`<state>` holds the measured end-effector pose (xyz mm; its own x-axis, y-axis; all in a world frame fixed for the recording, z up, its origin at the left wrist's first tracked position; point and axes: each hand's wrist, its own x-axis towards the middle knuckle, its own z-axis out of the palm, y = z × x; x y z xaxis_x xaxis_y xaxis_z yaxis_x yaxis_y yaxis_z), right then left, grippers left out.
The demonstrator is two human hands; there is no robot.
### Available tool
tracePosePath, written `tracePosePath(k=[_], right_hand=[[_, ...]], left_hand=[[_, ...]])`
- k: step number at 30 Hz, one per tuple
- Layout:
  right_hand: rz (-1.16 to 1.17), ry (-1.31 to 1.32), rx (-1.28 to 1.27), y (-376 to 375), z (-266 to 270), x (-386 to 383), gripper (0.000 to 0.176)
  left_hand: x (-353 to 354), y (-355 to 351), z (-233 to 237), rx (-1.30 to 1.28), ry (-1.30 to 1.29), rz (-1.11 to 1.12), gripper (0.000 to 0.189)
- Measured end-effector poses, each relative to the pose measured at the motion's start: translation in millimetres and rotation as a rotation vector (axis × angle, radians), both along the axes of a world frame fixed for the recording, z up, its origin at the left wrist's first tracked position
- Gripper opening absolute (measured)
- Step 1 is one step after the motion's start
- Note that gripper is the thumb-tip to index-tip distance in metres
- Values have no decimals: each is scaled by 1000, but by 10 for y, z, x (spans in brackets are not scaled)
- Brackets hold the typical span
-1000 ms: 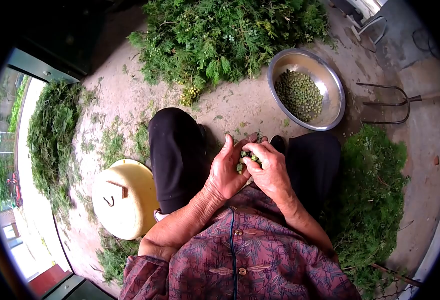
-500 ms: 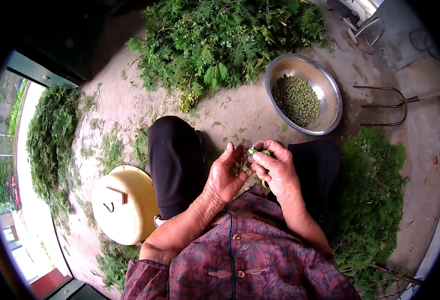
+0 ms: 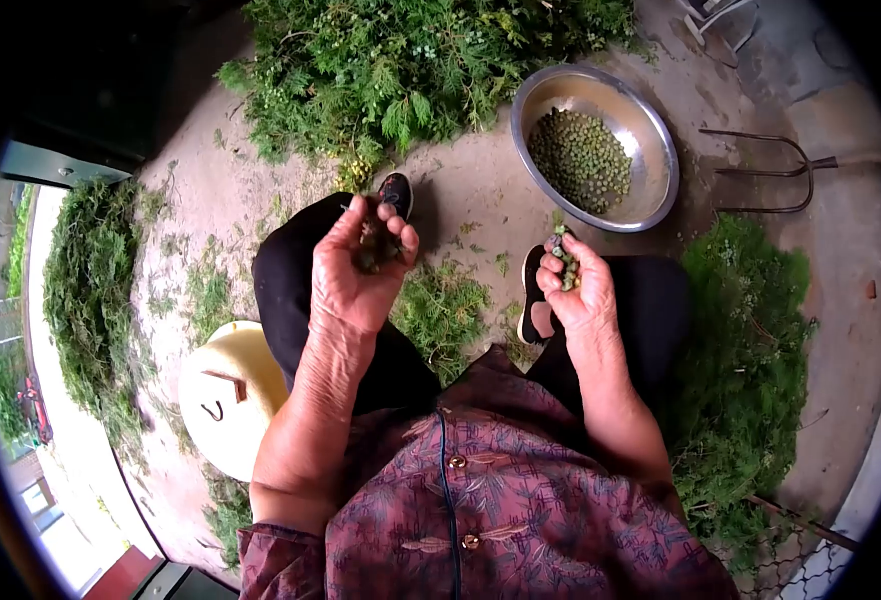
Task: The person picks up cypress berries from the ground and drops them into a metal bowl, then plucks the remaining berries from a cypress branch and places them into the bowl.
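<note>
My left hand (image 3: 358, 275) is raised over my left knee, palm up, with its fingers curled round a dark twiggy sprig (image 3: 372, 245). In front of my right knee, my right hand (image 3: 582, 285) is closed on small green cones (image 3: 565, 262), some of which show between thumb and fingers. Just beyond that hand stands a steel bowl (image 3: 652, 145), part-filled with loose round green cones (image 3: 580, 160). Behind it to the left lies a big heap of leafy evergreen branches (image 3: 410, 75).
A yellow basin (image 3: 260, 400) with a hook-shaped mark sits by my left leg. More evergreen cuttings lie at far left (image 3: 95, 290) and along my right side (image 3: 745, 370). A pitchfork (image 3: 805, 180) rests on the ground right of the bowl. Loose sprigs (image 3: 440, 310) lie between my feet.
My hands, together over my lap before, have moved apart: the left up and to the left, the right forward toward the bowl. My knees are spread wider, and both shoes now show.
</note>
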<state>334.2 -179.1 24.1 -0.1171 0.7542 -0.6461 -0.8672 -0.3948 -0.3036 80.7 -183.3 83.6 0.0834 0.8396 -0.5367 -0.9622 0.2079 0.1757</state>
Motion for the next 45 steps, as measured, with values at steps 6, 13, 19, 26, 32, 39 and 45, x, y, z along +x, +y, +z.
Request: tracePosePath(k=[6,13,19,26,32,39,45], right_hand=[[-113,-132,-121,560,-511,280,6],[-202,-204,-305,1293,-1236,808,8],[-324,-222,-313,1668,-1618,1082,18],[-364,-331,-270,1736,-1490,1076,25],[-344,-473,-256,1639,-1488,1062,37],[-281,-542,-386,1707,-1302,871,37],[62,-711,21,1801,-711,167,27]], left_hand=[[-137,893,13,-41,166,26,15],[-164,1422,-177,42,275,-3,18],[-290,1483,-137,203,206,-116,22],[-348,1517,-140,275,200,-140,24],[-413,1521,-133,285,248,-136,30],[-493,1568,-213,358,110,-79,43],[-497,1568,-287,438,20,-59,50]])
